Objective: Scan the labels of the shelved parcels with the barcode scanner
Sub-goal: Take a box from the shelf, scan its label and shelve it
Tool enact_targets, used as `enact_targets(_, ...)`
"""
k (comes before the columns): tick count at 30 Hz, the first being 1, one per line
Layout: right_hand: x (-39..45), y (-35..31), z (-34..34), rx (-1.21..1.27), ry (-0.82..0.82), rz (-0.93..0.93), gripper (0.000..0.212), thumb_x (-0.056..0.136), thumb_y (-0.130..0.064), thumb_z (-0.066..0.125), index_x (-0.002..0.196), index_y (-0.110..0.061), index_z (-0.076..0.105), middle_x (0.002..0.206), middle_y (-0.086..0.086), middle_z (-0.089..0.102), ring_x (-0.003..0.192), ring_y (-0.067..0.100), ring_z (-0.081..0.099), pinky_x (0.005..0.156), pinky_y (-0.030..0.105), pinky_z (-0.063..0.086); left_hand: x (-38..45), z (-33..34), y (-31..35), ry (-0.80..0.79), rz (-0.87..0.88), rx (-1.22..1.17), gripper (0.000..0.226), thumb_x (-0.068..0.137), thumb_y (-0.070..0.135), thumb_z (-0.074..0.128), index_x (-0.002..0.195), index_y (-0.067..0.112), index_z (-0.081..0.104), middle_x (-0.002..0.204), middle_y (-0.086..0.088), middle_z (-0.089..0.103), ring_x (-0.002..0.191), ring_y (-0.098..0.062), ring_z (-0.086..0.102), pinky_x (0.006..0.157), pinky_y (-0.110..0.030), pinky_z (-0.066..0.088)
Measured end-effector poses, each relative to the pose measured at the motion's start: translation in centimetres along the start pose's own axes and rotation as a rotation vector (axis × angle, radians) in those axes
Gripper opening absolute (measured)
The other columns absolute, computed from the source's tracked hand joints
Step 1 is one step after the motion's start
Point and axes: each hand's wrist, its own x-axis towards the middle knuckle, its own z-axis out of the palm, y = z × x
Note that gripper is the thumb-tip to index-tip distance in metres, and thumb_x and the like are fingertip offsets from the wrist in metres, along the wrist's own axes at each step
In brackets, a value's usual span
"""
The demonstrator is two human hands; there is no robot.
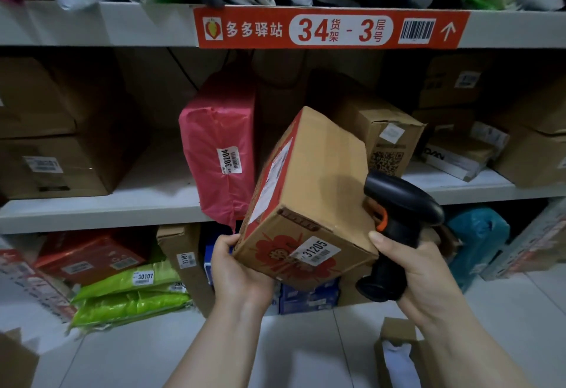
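While your left hand (237, 268) grips the lower left corner of the tilted cardboard box (309, 191), your right hand (419, 268) is wrapped around the black barcode scanner (398, 222), thumb pressed on the box's right edge; the box's white label (315, 251), reading 31205, faces you; a pink parcel (219, 145) stands on the shelf (101, 207) just behind.

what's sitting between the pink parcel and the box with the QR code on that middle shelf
In the head view, the hand-held cardboard box labelled 31205 fills that gap between the pink parcel and the QR-code box.
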Motion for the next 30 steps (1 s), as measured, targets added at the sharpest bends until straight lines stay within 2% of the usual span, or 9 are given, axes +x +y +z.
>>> enact_targets(4,1.2,-1.8,1.6,-0.098,-0.081,-0.110,0.054,0.049,-0.025,0.090,0.100,-0.018,0.073,0.102,0.007,0.073,0.097,0.023,0.069,0.081,0.033,0.056,1.6,0.3,-1.1,-0.035,-0.001,-0.040,0.028,0.085,0.027,0.042,0.069,0.017,0.063,0.084,-0.007,0.064,0.081,-0.026,0.059,0.083,-0.041,0.043)
enact_targets(8,3.3,-3.4,2.5,-0.210,-0.121,-0.113,0.032,0.060,-0.010,0.081,0.089,-0.017,0.070,0.080,0.005,0.069,0.073,0.021,0.065,0.066,0.028,0.057,2.7,1.1,-2.2,-0.058,-0.024,-0.091,0.036,0.095,0.032,0.039,0.098,0.017,0.071,0.105,-0.014,0.072,0.099,-0.035,0.063,0.085,-0.049,0.050)
enact_targets(15,6.7,-2.9,1.0,-0.205,-0.035,-0.037,0.019,0.072,-0.022,0.070,0.088,-0.015,0.064,0.066,0.002,0.058,0.052,0.012,0.055,0.052,0.023,0.050,4.9,1.8,-4.8,0.028,-0.069,-0.009,0.042,0.092,0.035,0.044,0.122,0.015,0.065,0.123,-0.017,0.065,0.118,-0.039,0.056,0.104,-0.057,0.038)
enact_targets(17,7.4,-2.9,1.1,-0.178,-0.051,-0.080,0.018,0.068,-0.024,0.071,0.084,-0.020,0.066,0.066,0.001,0.059,0.054,0.013,0.055,0.056,0.025,0.051,5.2,2.0,-5.1,0.113,-0.101,0.096,0.039,0.093,0.038,0.042,0.114,0.018,0.068,0.114,-0.013,0.070,0.110,-0.034,0.061,0.098,-0.049,0.045)
enact_targets(19,8.1,-2.8,1.2,-0.168,-0.049,-0.142,0.015,0.069,-0.020,0.073,0.082,-0.021,0.067,0.065,-0.001,0.060,0.057,0.013,0.056,0.059,0.027,0.051,5.7,2.1,-5.1,0.212,-0.160,0.287,0.039,0.094,0.041,0.037,0.095,0.016,0.067,0.095,-0.007,0.070,0.079,-0.023,0.064,0.068,-0.030,0.050)
enact_targets(20,8.3,-2.6,1.2,-0.180,-0.038,-0.178,0.014,0.071,-0.016,0.073,0.084,-0.019,0.067,0.064,-0.003,0.061,0.058,0.013,0.057,0.060,0.027,0.052,5.9,2.0,-4.9,0.260,-0.192,0.394,0.038,0.094,0.041,0.034,0.085,0.016,0.061,0.079,-0.006,0.063,0.057,-0.018,0.054,0.051,-0.023,0.038)
enact_targets(22,8.7,-2.2,1.0,-0.204,-0.008,-0.238,0.018,0.076,-0.007,0.072,0.093,-0.011,0.067,0.063,-0.006,0.065,0.059,0.009,0.061,0.060,0.024,0.052,6.2,2.0,-4.4,0.288,-0.247,0.560,0.038,0.097,0.039,0.026,0.073,0.017,0.046,0.055,-0.003,0.041,0.038,-0.013,0.026,0.040,-0.020,0.017)
enact_targets(26,9.2,-1.6,1.0,-0.217,0.127,-0.304,0.025,0.078,-0.006,0.072,0.102,-0.007,0.065,0.069,-0.007,0.070,0.065,0.004,0.067,0.060,0.018,0.052,6.6,2.8,-3.7,0.288,-0.250,0.591,0.038,0.100,0.033,0.025,0.069,0.019,0.042,0.046,0.002,0.032,0.036,-0.010,0.022,0.036,-0.017,0.013)
enact_targets(30,9.5,-0.5,1.2,-0.349,0.215,-0.300,0.023,0.078,-0.019,0.076,0.099,-0.021,0.067,0.086,0.000,0.073,0.088,0.016,0.070,0.084,0.041,0.056,6.8,3.5,-4.2,0.304,-0.064,0.494,0.033,0.102,0.023,0.033,0.093,0.015,0.063,0.067,-0.008,0.063,0.048,-0.014,0.050,0.036,-0.017,0.037)
